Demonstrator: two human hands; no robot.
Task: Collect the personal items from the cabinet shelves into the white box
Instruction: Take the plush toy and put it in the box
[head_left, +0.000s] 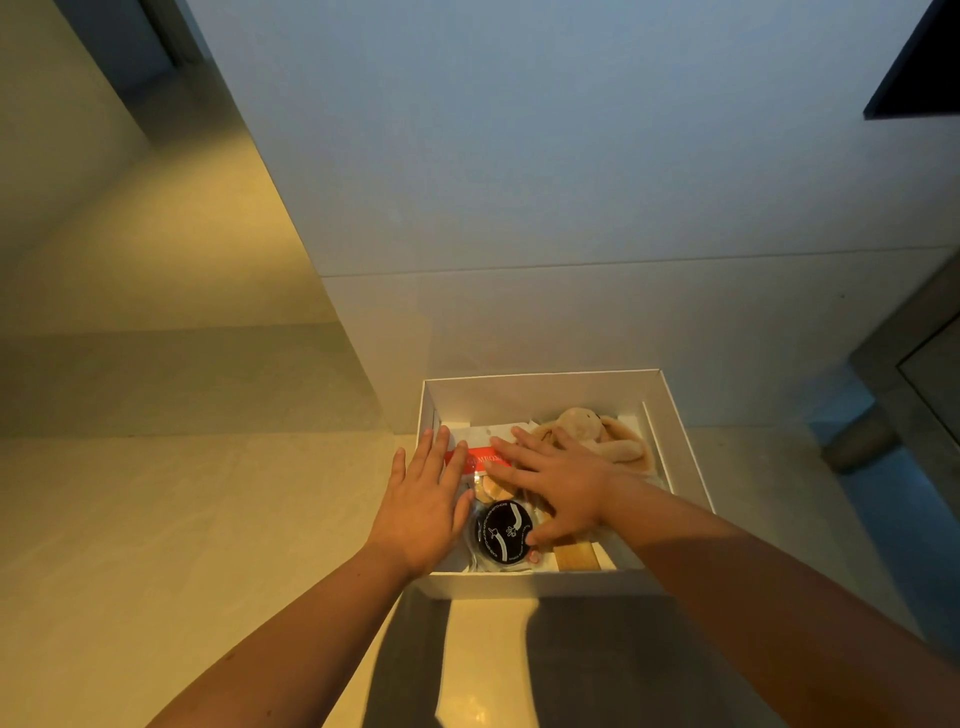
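Both hands flat and open in the white box (670, 441): left hand (423, 506) and right hand (563, 480) grip nothing. Press stuff down evenly, don't crush the plush bunny (597, 428).

Floor (156, 519), pale and tiled, seen from above as I look down. The white box (540, 584) stands directly on it at the floor's far edge, just beside the white cabinet front (571, 322). To my right, well apart from the box, a grey rounded foot (857, 441) rests on the floor.
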